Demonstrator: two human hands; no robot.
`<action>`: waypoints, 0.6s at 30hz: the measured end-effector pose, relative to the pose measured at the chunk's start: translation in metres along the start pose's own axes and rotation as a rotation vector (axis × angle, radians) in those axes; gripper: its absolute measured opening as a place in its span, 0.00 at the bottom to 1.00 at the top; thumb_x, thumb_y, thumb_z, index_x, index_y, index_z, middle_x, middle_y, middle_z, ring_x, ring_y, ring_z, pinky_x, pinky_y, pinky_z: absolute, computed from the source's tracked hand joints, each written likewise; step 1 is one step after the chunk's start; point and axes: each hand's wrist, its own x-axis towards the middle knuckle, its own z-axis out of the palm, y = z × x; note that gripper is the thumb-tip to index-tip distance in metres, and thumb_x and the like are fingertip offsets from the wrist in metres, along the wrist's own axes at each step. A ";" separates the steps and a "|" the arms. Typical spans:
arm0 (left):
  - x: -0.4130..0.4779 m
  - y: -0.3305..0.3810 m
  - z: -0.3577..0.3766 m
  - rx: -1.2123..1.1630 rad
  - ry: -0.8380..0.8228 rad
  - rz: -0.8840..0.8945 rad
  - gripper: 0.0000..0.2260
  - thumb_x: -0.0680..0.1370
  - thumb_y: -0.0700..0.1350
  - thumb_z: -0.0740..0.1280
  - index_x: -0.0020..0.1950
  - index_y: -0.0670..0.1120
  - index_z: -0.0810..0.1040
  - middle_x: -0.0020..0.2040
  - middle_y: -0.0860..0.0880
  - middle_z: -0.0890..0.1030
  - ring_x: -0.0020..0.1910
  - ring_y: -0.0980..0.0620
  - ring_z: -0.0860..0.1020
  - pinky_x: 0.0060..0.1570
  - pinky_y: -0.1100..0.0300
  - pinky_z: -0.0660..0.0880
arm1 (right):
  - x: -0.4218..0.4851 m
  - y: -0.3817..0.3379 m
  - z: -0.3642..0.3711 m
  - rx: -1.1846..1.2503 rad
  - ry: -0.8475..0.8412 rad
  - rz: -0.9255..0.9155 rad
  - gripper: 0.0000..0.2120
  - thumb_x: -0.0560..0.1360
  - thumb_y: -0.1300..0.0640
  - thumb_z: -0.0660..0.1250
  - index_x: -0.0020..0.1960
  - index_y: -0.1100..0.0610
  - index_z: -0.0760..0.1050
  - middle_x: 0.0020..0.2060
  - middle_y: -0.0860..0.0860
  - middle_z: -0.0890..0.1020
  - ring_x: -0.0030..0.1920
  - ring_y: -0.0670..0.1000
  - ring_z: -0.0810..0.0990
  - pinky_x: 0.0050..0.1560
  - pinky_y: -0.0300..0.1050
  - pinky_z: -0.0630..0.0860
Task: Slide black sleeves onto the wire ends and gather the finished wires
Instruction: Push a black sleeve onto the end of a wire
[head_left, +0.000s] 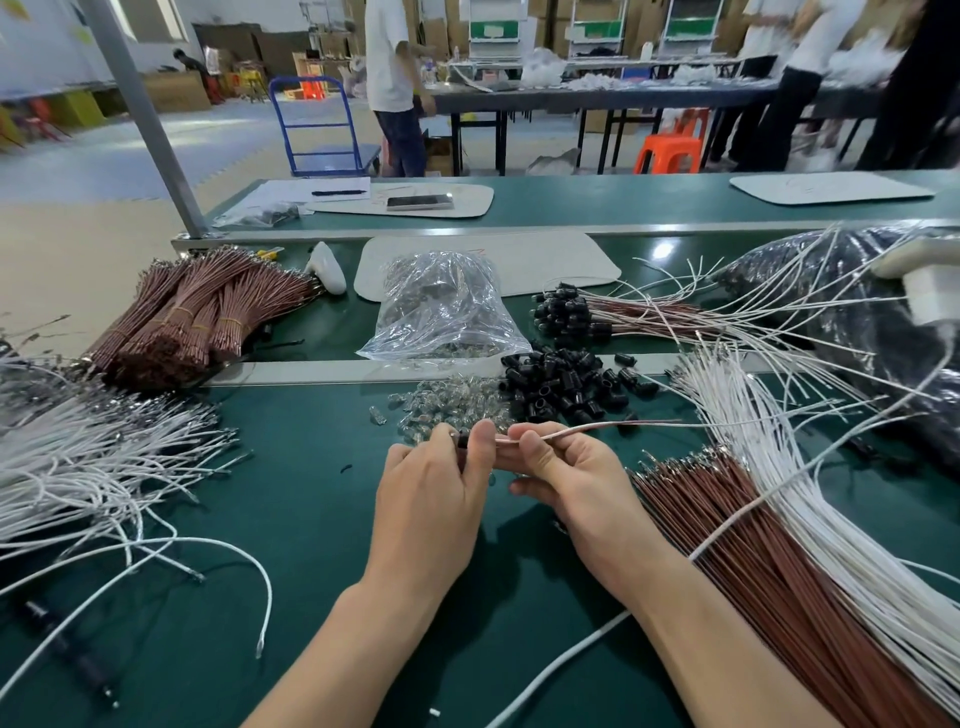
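Observation:
My left hand (441, 483) pinches a small black sleeve (462, 441) between thumb and fingers. My right hand (566, 467) pinches a thin pair of wires (597, 427), one white and one brown, whose end meets the sleeve; the wires run off to the right. A heap of loose black sleeves (566, 384) lies just beyond my hands. Finished wires with black sleeves (566, 312) lie gathered further back on the right.
Loose brown wires (753, 545) and white wires (810, 499) fan out at the right, more white wires (78, 467) at the left. Bundled brown wires (192, 322), a clear bag (441, 306) and small clear parts (452, 405) lie on the green table (291, 519). People stand beyond.

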 end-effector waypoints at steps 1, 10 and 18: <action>0.000 0.001 0.000 -0.007 -0.001 0.000 0.24 0.79 0.66 0.44 0.35 0.50 0.62 0.28 0.54 0.68 0.39 0.44 0.70 0.43 0.51 0.65 | 0.000 0.000 0.000 0.006 -0.003 0.002 0.14 0.74 0.51 0.67 0.54 0.59 0.78 0.50 0.55 0.88 0.53 0.53 0.86 0.41 0.36 0.79; -0.003 -0.001 0.001 -0.021 0.003 -0.004 0.25 0.78 0.66 0.42 0.38 0.50 0.66 0.30 0.53 0.70 0.38 0.47 0.69 0.37 0.52 0.60 | 0.000 0.000 -0.001 0.013 -0.026 0.036 0.15 0.74 0.51 0.66 0.54 0.60 0.77 0.50 0.55 0.87 0.53 0.53 0.86 0.43 0.37 0.80; -0.003 -0.011 -0.001 -0.338 -0.054 0.063 0.08 0.81 0.66 0.55 0.53 0.66 0.67 0.46 0.60 0.80 0.46 0.56 0.79 0.43 0.62 0.73 | 0.000 -0.006 0.003 0.072 0.006 0.046 0.21 0.68 0.43 0.74 0.55 0.55 0.81 0.50 0.55 0.87 0.48 0.52 0.86 0.39 0.39 0.80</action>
